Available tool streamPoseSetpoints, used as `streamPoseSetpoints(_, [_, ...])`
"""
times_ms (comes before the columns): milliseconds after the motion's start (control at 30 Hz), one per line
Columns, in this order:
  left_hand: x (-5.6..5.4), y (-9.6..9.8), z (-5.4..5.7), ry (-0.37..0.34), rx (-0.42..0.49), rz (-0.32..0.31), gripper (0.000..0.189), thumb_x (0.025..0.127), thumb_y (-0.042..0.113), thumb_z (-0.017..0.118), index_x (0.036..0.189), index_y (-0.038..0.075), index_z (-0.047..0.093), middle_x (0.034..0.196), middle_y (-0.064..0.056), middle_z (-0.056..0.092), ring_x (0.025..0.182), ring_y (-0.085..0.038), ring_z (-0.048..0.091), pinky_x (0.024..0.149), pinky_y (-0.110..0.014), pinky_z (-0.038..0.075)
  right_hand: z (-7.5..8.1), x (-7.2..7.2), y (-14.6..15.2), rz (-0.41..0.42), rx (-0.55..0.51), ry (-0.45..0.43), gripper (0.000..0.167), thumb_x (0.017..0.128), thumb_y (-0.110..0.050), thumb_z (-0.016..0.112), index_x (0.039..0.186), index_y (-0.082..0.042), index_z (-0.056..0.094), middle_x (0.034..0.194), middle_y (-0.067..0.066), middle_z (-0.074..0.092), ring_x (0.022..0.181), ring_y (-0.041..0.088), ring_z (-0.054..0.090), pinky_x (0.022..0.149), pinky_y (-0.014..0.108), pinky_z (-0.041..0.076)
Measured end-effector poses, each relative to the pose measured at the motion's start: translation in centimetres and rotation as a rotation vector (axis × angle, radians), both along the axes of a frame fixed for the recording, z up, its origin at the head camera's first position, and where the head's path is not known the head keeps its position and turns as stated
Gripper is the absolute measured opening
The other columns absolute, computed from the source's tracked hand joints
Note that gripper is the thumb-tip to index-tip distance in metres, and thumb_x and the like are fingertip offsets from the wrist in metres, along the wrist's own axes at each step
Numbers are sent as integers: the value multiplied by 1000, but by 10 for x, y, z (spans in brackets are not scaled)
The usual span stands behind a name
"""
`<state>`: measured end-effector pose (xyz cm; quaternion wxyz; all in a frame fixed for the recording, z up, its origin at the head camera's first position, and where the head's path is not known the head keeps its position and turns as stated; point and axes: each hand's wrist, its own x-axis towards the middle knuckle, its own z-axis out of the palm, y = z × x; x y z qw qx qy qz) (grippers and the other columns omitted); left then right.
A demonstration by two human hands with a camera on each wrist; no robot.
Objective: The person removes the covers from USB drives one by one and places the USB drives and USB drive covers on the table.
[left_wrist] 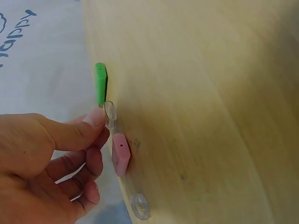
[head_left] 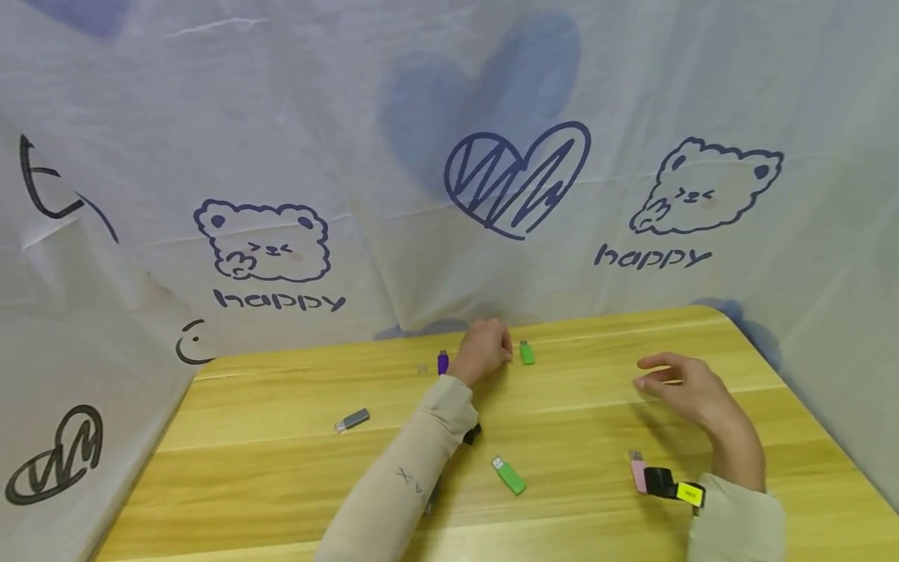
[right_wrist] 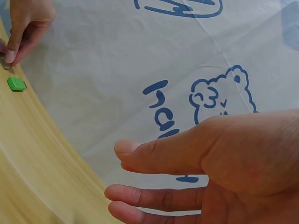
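At the table's far edge, my left hand (head_left: 482, 350) pinches a small clear plastic ring (left_wrist: 110, 115) between thumb and fingers. A green USB stick (head_left: 527, 353) lies just right of that hand. The left wrist view shows a pink USB stick (left_wrist: 121, 154) and a second clear ring (left_wrist: 139, 206) beside the fingers; the head view hides this pink stick behind the hand. My right hand (head_left: 691, 390) hovers over the right side of the table, its fingers (right_wrist: 159, 198) relaxed and thumb apart, holding nothing. Another pink USB stick (head_left: 638, 472) lies near the right wrist.
A purple USB stick (head_left: 442, 362) lies left of the left hand. A grey USB stick (head_left: 353, 421) is on the left part of the wooden table (head_left: 246, 484), and a green one (head_left: 508, 475) nearer the front. A white printed cloth (head_left: 393, 257) hangs behind the far edge.
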<state>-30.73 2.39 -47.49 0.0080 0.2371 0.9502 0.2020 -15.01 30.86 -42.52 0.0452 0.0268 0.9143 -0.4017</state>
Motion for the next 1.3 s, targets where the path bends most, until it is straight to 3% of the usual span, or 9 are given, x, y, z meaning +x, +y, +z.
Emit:
streamPoseSetpoints(167, [8,-6,5,-30,69,28,9,97,11,73,98,8,82,98,-3,76,91,-19,69,79,-26,57,-2,-1,-3,1,10,-27,51,100,-27,68,136,7,55,123,32,62,113,47,58,87,50,52])
streamPoseSetpoints(300, [22,-14,19,-72,136,15,16,101,15,68,107,6,80,106,-5,75,97,-19,68,82,-28,57,-2,-3,-2,14,28,-48,53,101,-29,67,137,7,54,124,33,61,111,46,58,86,50,52])
streamPoseSetpoints(467, [42,-26,34,-66,223,-16,18,102,16,67,111,5,78,106,-4,75,97,-17,68,82,-27,56,-2,-6,-4,39,43,-44,52,101,-29,66,136,8,55,123,34,61,107,44,59,85,49,52])
streamPoseSetpoints(667, [69,-41,35,-41,319,-64,17,102,17,67,109,6,78,102,-2,75,91,-15,67,75,-23,55,-4,-9,-10,61,51,-55,52,102,-29,65,136,9,54,123,35,60,106,45,60,85,52,53])
streamPoseSetpoints(800, [83,-50,33,-21,406,-42,18,103,18,65,110,8,78,105,-2,75,93,-16,67,79,-28,56,-5,-9,-12,71,73,-71,54,102,-31,65,136,9,54,124,36,60,106,46,60,86,54,53])
streamPoseSetpoints(1033, [92,-67,34,13,575,37,19,102,17,66,114,7,77,112,-5,75,97,-18,69,82,-33,57,-1,-12,-16,86,114,-82,55,103,-32,64,137,9,52,127,38,57,107,49,58,88,60,51])
streamPoseSetpoints(1300, [98,-89,38,-19,615,44,22,104,21,63,115,8,76,105,-4,75,88,-21,67,73,-27,53,-14,-22,-27,191,208,-59,46,99,-29,69,127,7,59,113,32,65,101,48,61,82,56,53])
